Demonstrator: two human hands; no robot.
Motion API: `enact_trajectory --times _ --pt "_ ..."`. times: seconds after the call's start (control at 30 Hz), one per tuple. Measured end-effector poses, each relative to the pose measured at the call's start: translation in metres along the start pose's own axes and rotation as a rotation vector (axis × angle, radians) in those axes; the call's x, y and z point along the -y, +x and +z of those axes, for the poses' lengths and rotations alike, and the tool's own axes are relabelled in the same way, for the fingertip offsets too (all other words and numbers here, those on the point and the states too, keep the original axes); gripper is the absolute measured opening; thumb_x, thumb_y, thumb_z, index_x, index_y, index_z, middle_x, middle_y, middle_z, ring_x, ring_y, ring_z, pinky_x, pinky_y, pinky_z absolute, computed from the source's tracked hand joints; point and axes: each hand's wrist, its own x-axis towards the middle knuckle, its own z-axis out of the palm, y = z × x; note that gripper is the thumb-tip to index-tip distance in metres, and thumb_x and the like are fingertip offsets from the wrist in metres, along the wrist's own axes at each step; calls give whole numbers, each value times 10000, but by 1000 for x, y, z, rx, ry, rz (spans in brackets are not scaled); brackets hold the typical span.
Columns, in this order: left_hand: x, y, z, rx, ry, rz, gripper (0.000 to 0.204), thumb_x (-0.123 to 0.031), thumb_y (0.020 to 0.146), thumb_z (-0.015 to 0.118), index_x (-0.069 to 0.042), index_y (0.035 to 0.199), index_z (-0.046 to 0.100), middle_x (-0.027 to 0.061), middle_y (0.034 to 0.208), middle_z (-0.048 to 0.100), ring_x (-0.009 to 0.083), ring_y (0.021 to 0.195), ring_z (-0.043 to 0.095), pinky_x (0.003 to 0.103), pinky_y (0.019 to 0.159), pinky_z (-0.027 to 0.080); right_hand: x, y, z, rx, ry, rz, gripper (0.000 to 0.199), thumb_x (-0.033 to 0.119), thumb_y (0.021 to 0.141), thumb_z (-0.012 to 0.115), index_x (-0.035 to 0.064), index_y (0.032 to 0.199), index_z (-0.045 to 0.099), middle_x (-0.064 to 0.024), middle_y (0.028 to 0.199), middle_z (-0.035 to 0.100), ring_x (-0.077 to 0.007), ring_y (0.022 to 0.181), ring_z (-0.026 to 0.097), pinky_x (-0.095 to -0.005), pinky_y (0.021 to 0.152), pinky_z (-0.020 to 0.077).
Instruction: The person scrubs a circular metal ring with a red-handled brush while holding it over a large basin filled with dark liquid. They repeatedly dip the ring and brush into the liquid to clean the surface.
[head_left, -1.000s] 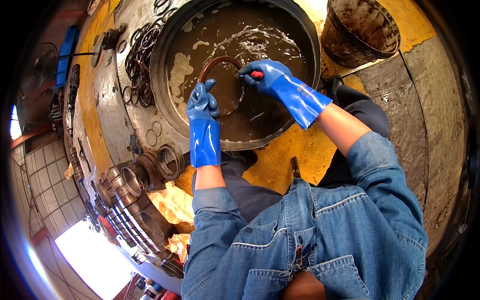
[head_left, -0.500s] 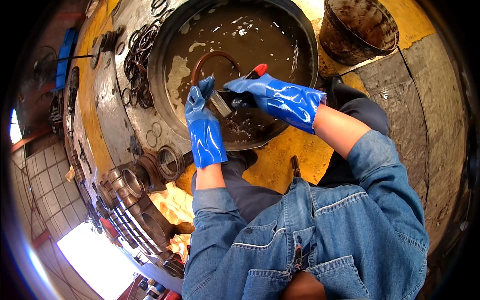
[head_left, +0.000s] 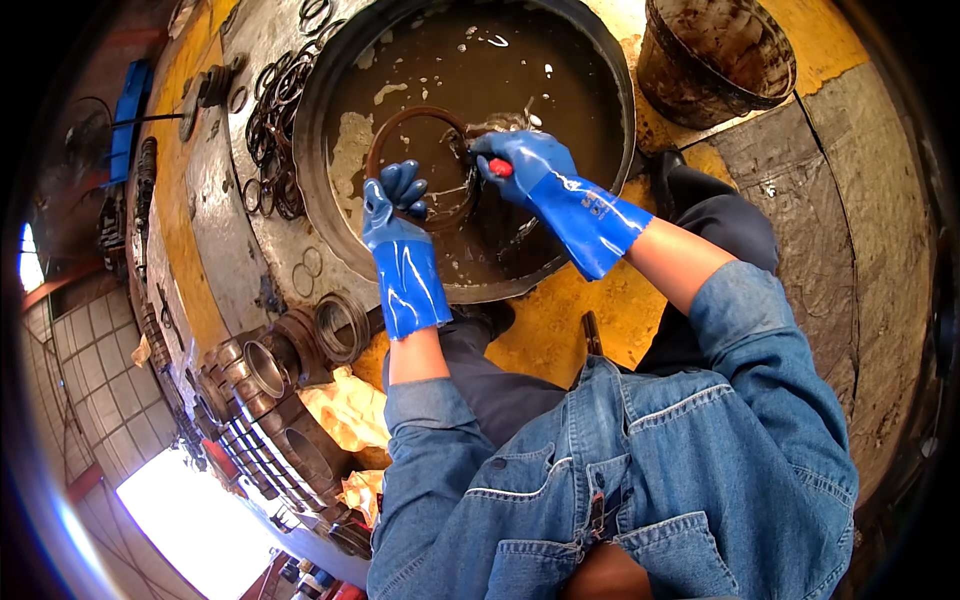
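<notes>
A round black basin [head_left: 618, 110] holds murky brown liquid with bits of foam. Over it, a thin brown ring [head_left: 408, 114] is gripped at its near left by my left hand [head_left: 397, 205], in a blue rubber glove with curled fingers. My right hand [head_left: 532, 165], gloved the same, is closed around a brush, whose red handle end [head_left: 501, 168] pokes out of the fist. The brush's working end is at the ring's right side, largely hidden by the glove and splashing liquid.
A dirty bucket [head_left: 690, 75] stands beyond the basin on the right. Left of the basin lie many dark rings [head_left: 268, 130]. Nearer are a stack of metal rings [head_left: 342, 330], crumpled orange-brown paper [head_left: 345, 408] and metal cylinders [head_left: 265, 368].
My right hand has turned over, swinging the brush so its red end now faces me and its bristles reach the ring's right side. The ring has dropped slightly and tilted flatter; liquid splashes.
</notes>
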Motion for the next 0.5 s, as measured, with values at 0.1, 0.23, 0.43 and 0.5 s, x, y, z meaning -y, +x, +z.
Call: enact_trajectory --times 0.1,0.23,0.43,0.5 --pt "1 3 -14 -71 -102 27 492 -540 1088 567 -98 1266 686 105 1209 769 164 849 645 292 667 467 22 4 -23 135 343 162 312 306 998 681 140 1243 782 -98 1111 804 -222 983 766 -343 910 596" --pt "-5 7 -22 -83 -273 27 490 -545 1085 571 -109 1279 682 89 1183 767 130 797 599 250 639 453 33 -12 -29 456 868 170 336 283 1009 716 74 1269 764 -67 1114 796 -128 994 715 -303 941 574" --pt "-19 8 -54 81 -665 -215 392 -469 1040 676 -142 1232 775 -31 803 673 109 661 508 270 587 418 27 -14 -33 473 666 135 268 257 996 685 134 1205 800 -74 1061 810 -157 953 749 -305 928 595" --pt "-22 -1 -62 180 -628 -215 410 -477 1035 678 -146 1260 770 -53 705 606 112 637 481 262 582 407 26 -6 -49 394 565 169 263 253 989 692 126 1192 800 -73 1088 810 -156 978 757 -311 936 598"
